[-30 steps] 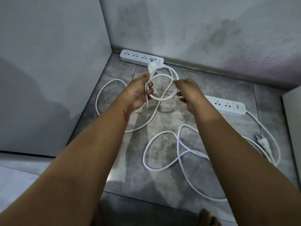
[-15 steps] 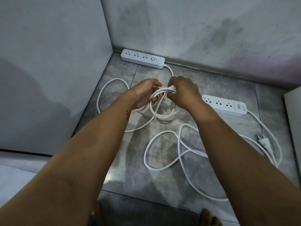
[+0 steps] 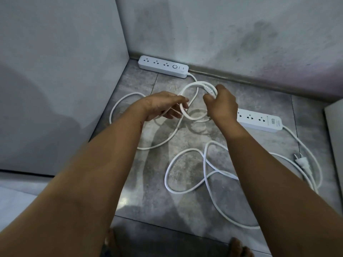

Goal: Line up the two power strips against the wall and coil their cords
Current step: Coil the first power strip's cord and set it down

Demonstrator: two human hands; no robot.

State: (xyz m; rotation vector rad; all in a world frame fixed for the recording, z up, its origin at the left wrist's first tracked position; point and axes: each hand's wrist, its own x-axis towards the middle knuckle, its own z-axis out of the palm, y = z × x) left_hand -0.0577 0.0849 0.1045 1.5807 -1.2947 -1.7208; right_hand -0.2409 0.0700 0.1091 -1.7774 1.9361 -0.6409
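Observation:
A white power strip [image 3: 163, 66] lies flat against the back wall in the corner. Its white cord [image 3: 193, 85] forms a small loop held above the floor between both hands, and the rest trails left in a wide curve [image 3: 118, 106]. My left hand [image 3: 163, 107] pinches the loop's left side. My right hand [image 3: 220, 104] grips the plug end on the loop's right side. A second white power strip [image 3: 259, 121] lies on the floor away from the wall, partly behind my right wrist. Its cord [image 3: 185, 190] sprawls loosely, with its plug [image 3: 301, 163] at the right.
Grey walls meet in a corner at the back left [image 3: 128, 52]. A pale panel edge [image 3: 334, 136] stands at the far right. The floor is grey tile [image 3: 167, 210]. Toes [image 3: 239, 247] show at the bottom edge.
My hands have drawn apart after meeting at the centre. The right hand has moved right and up with the plug end, opening the cord into a round loop.

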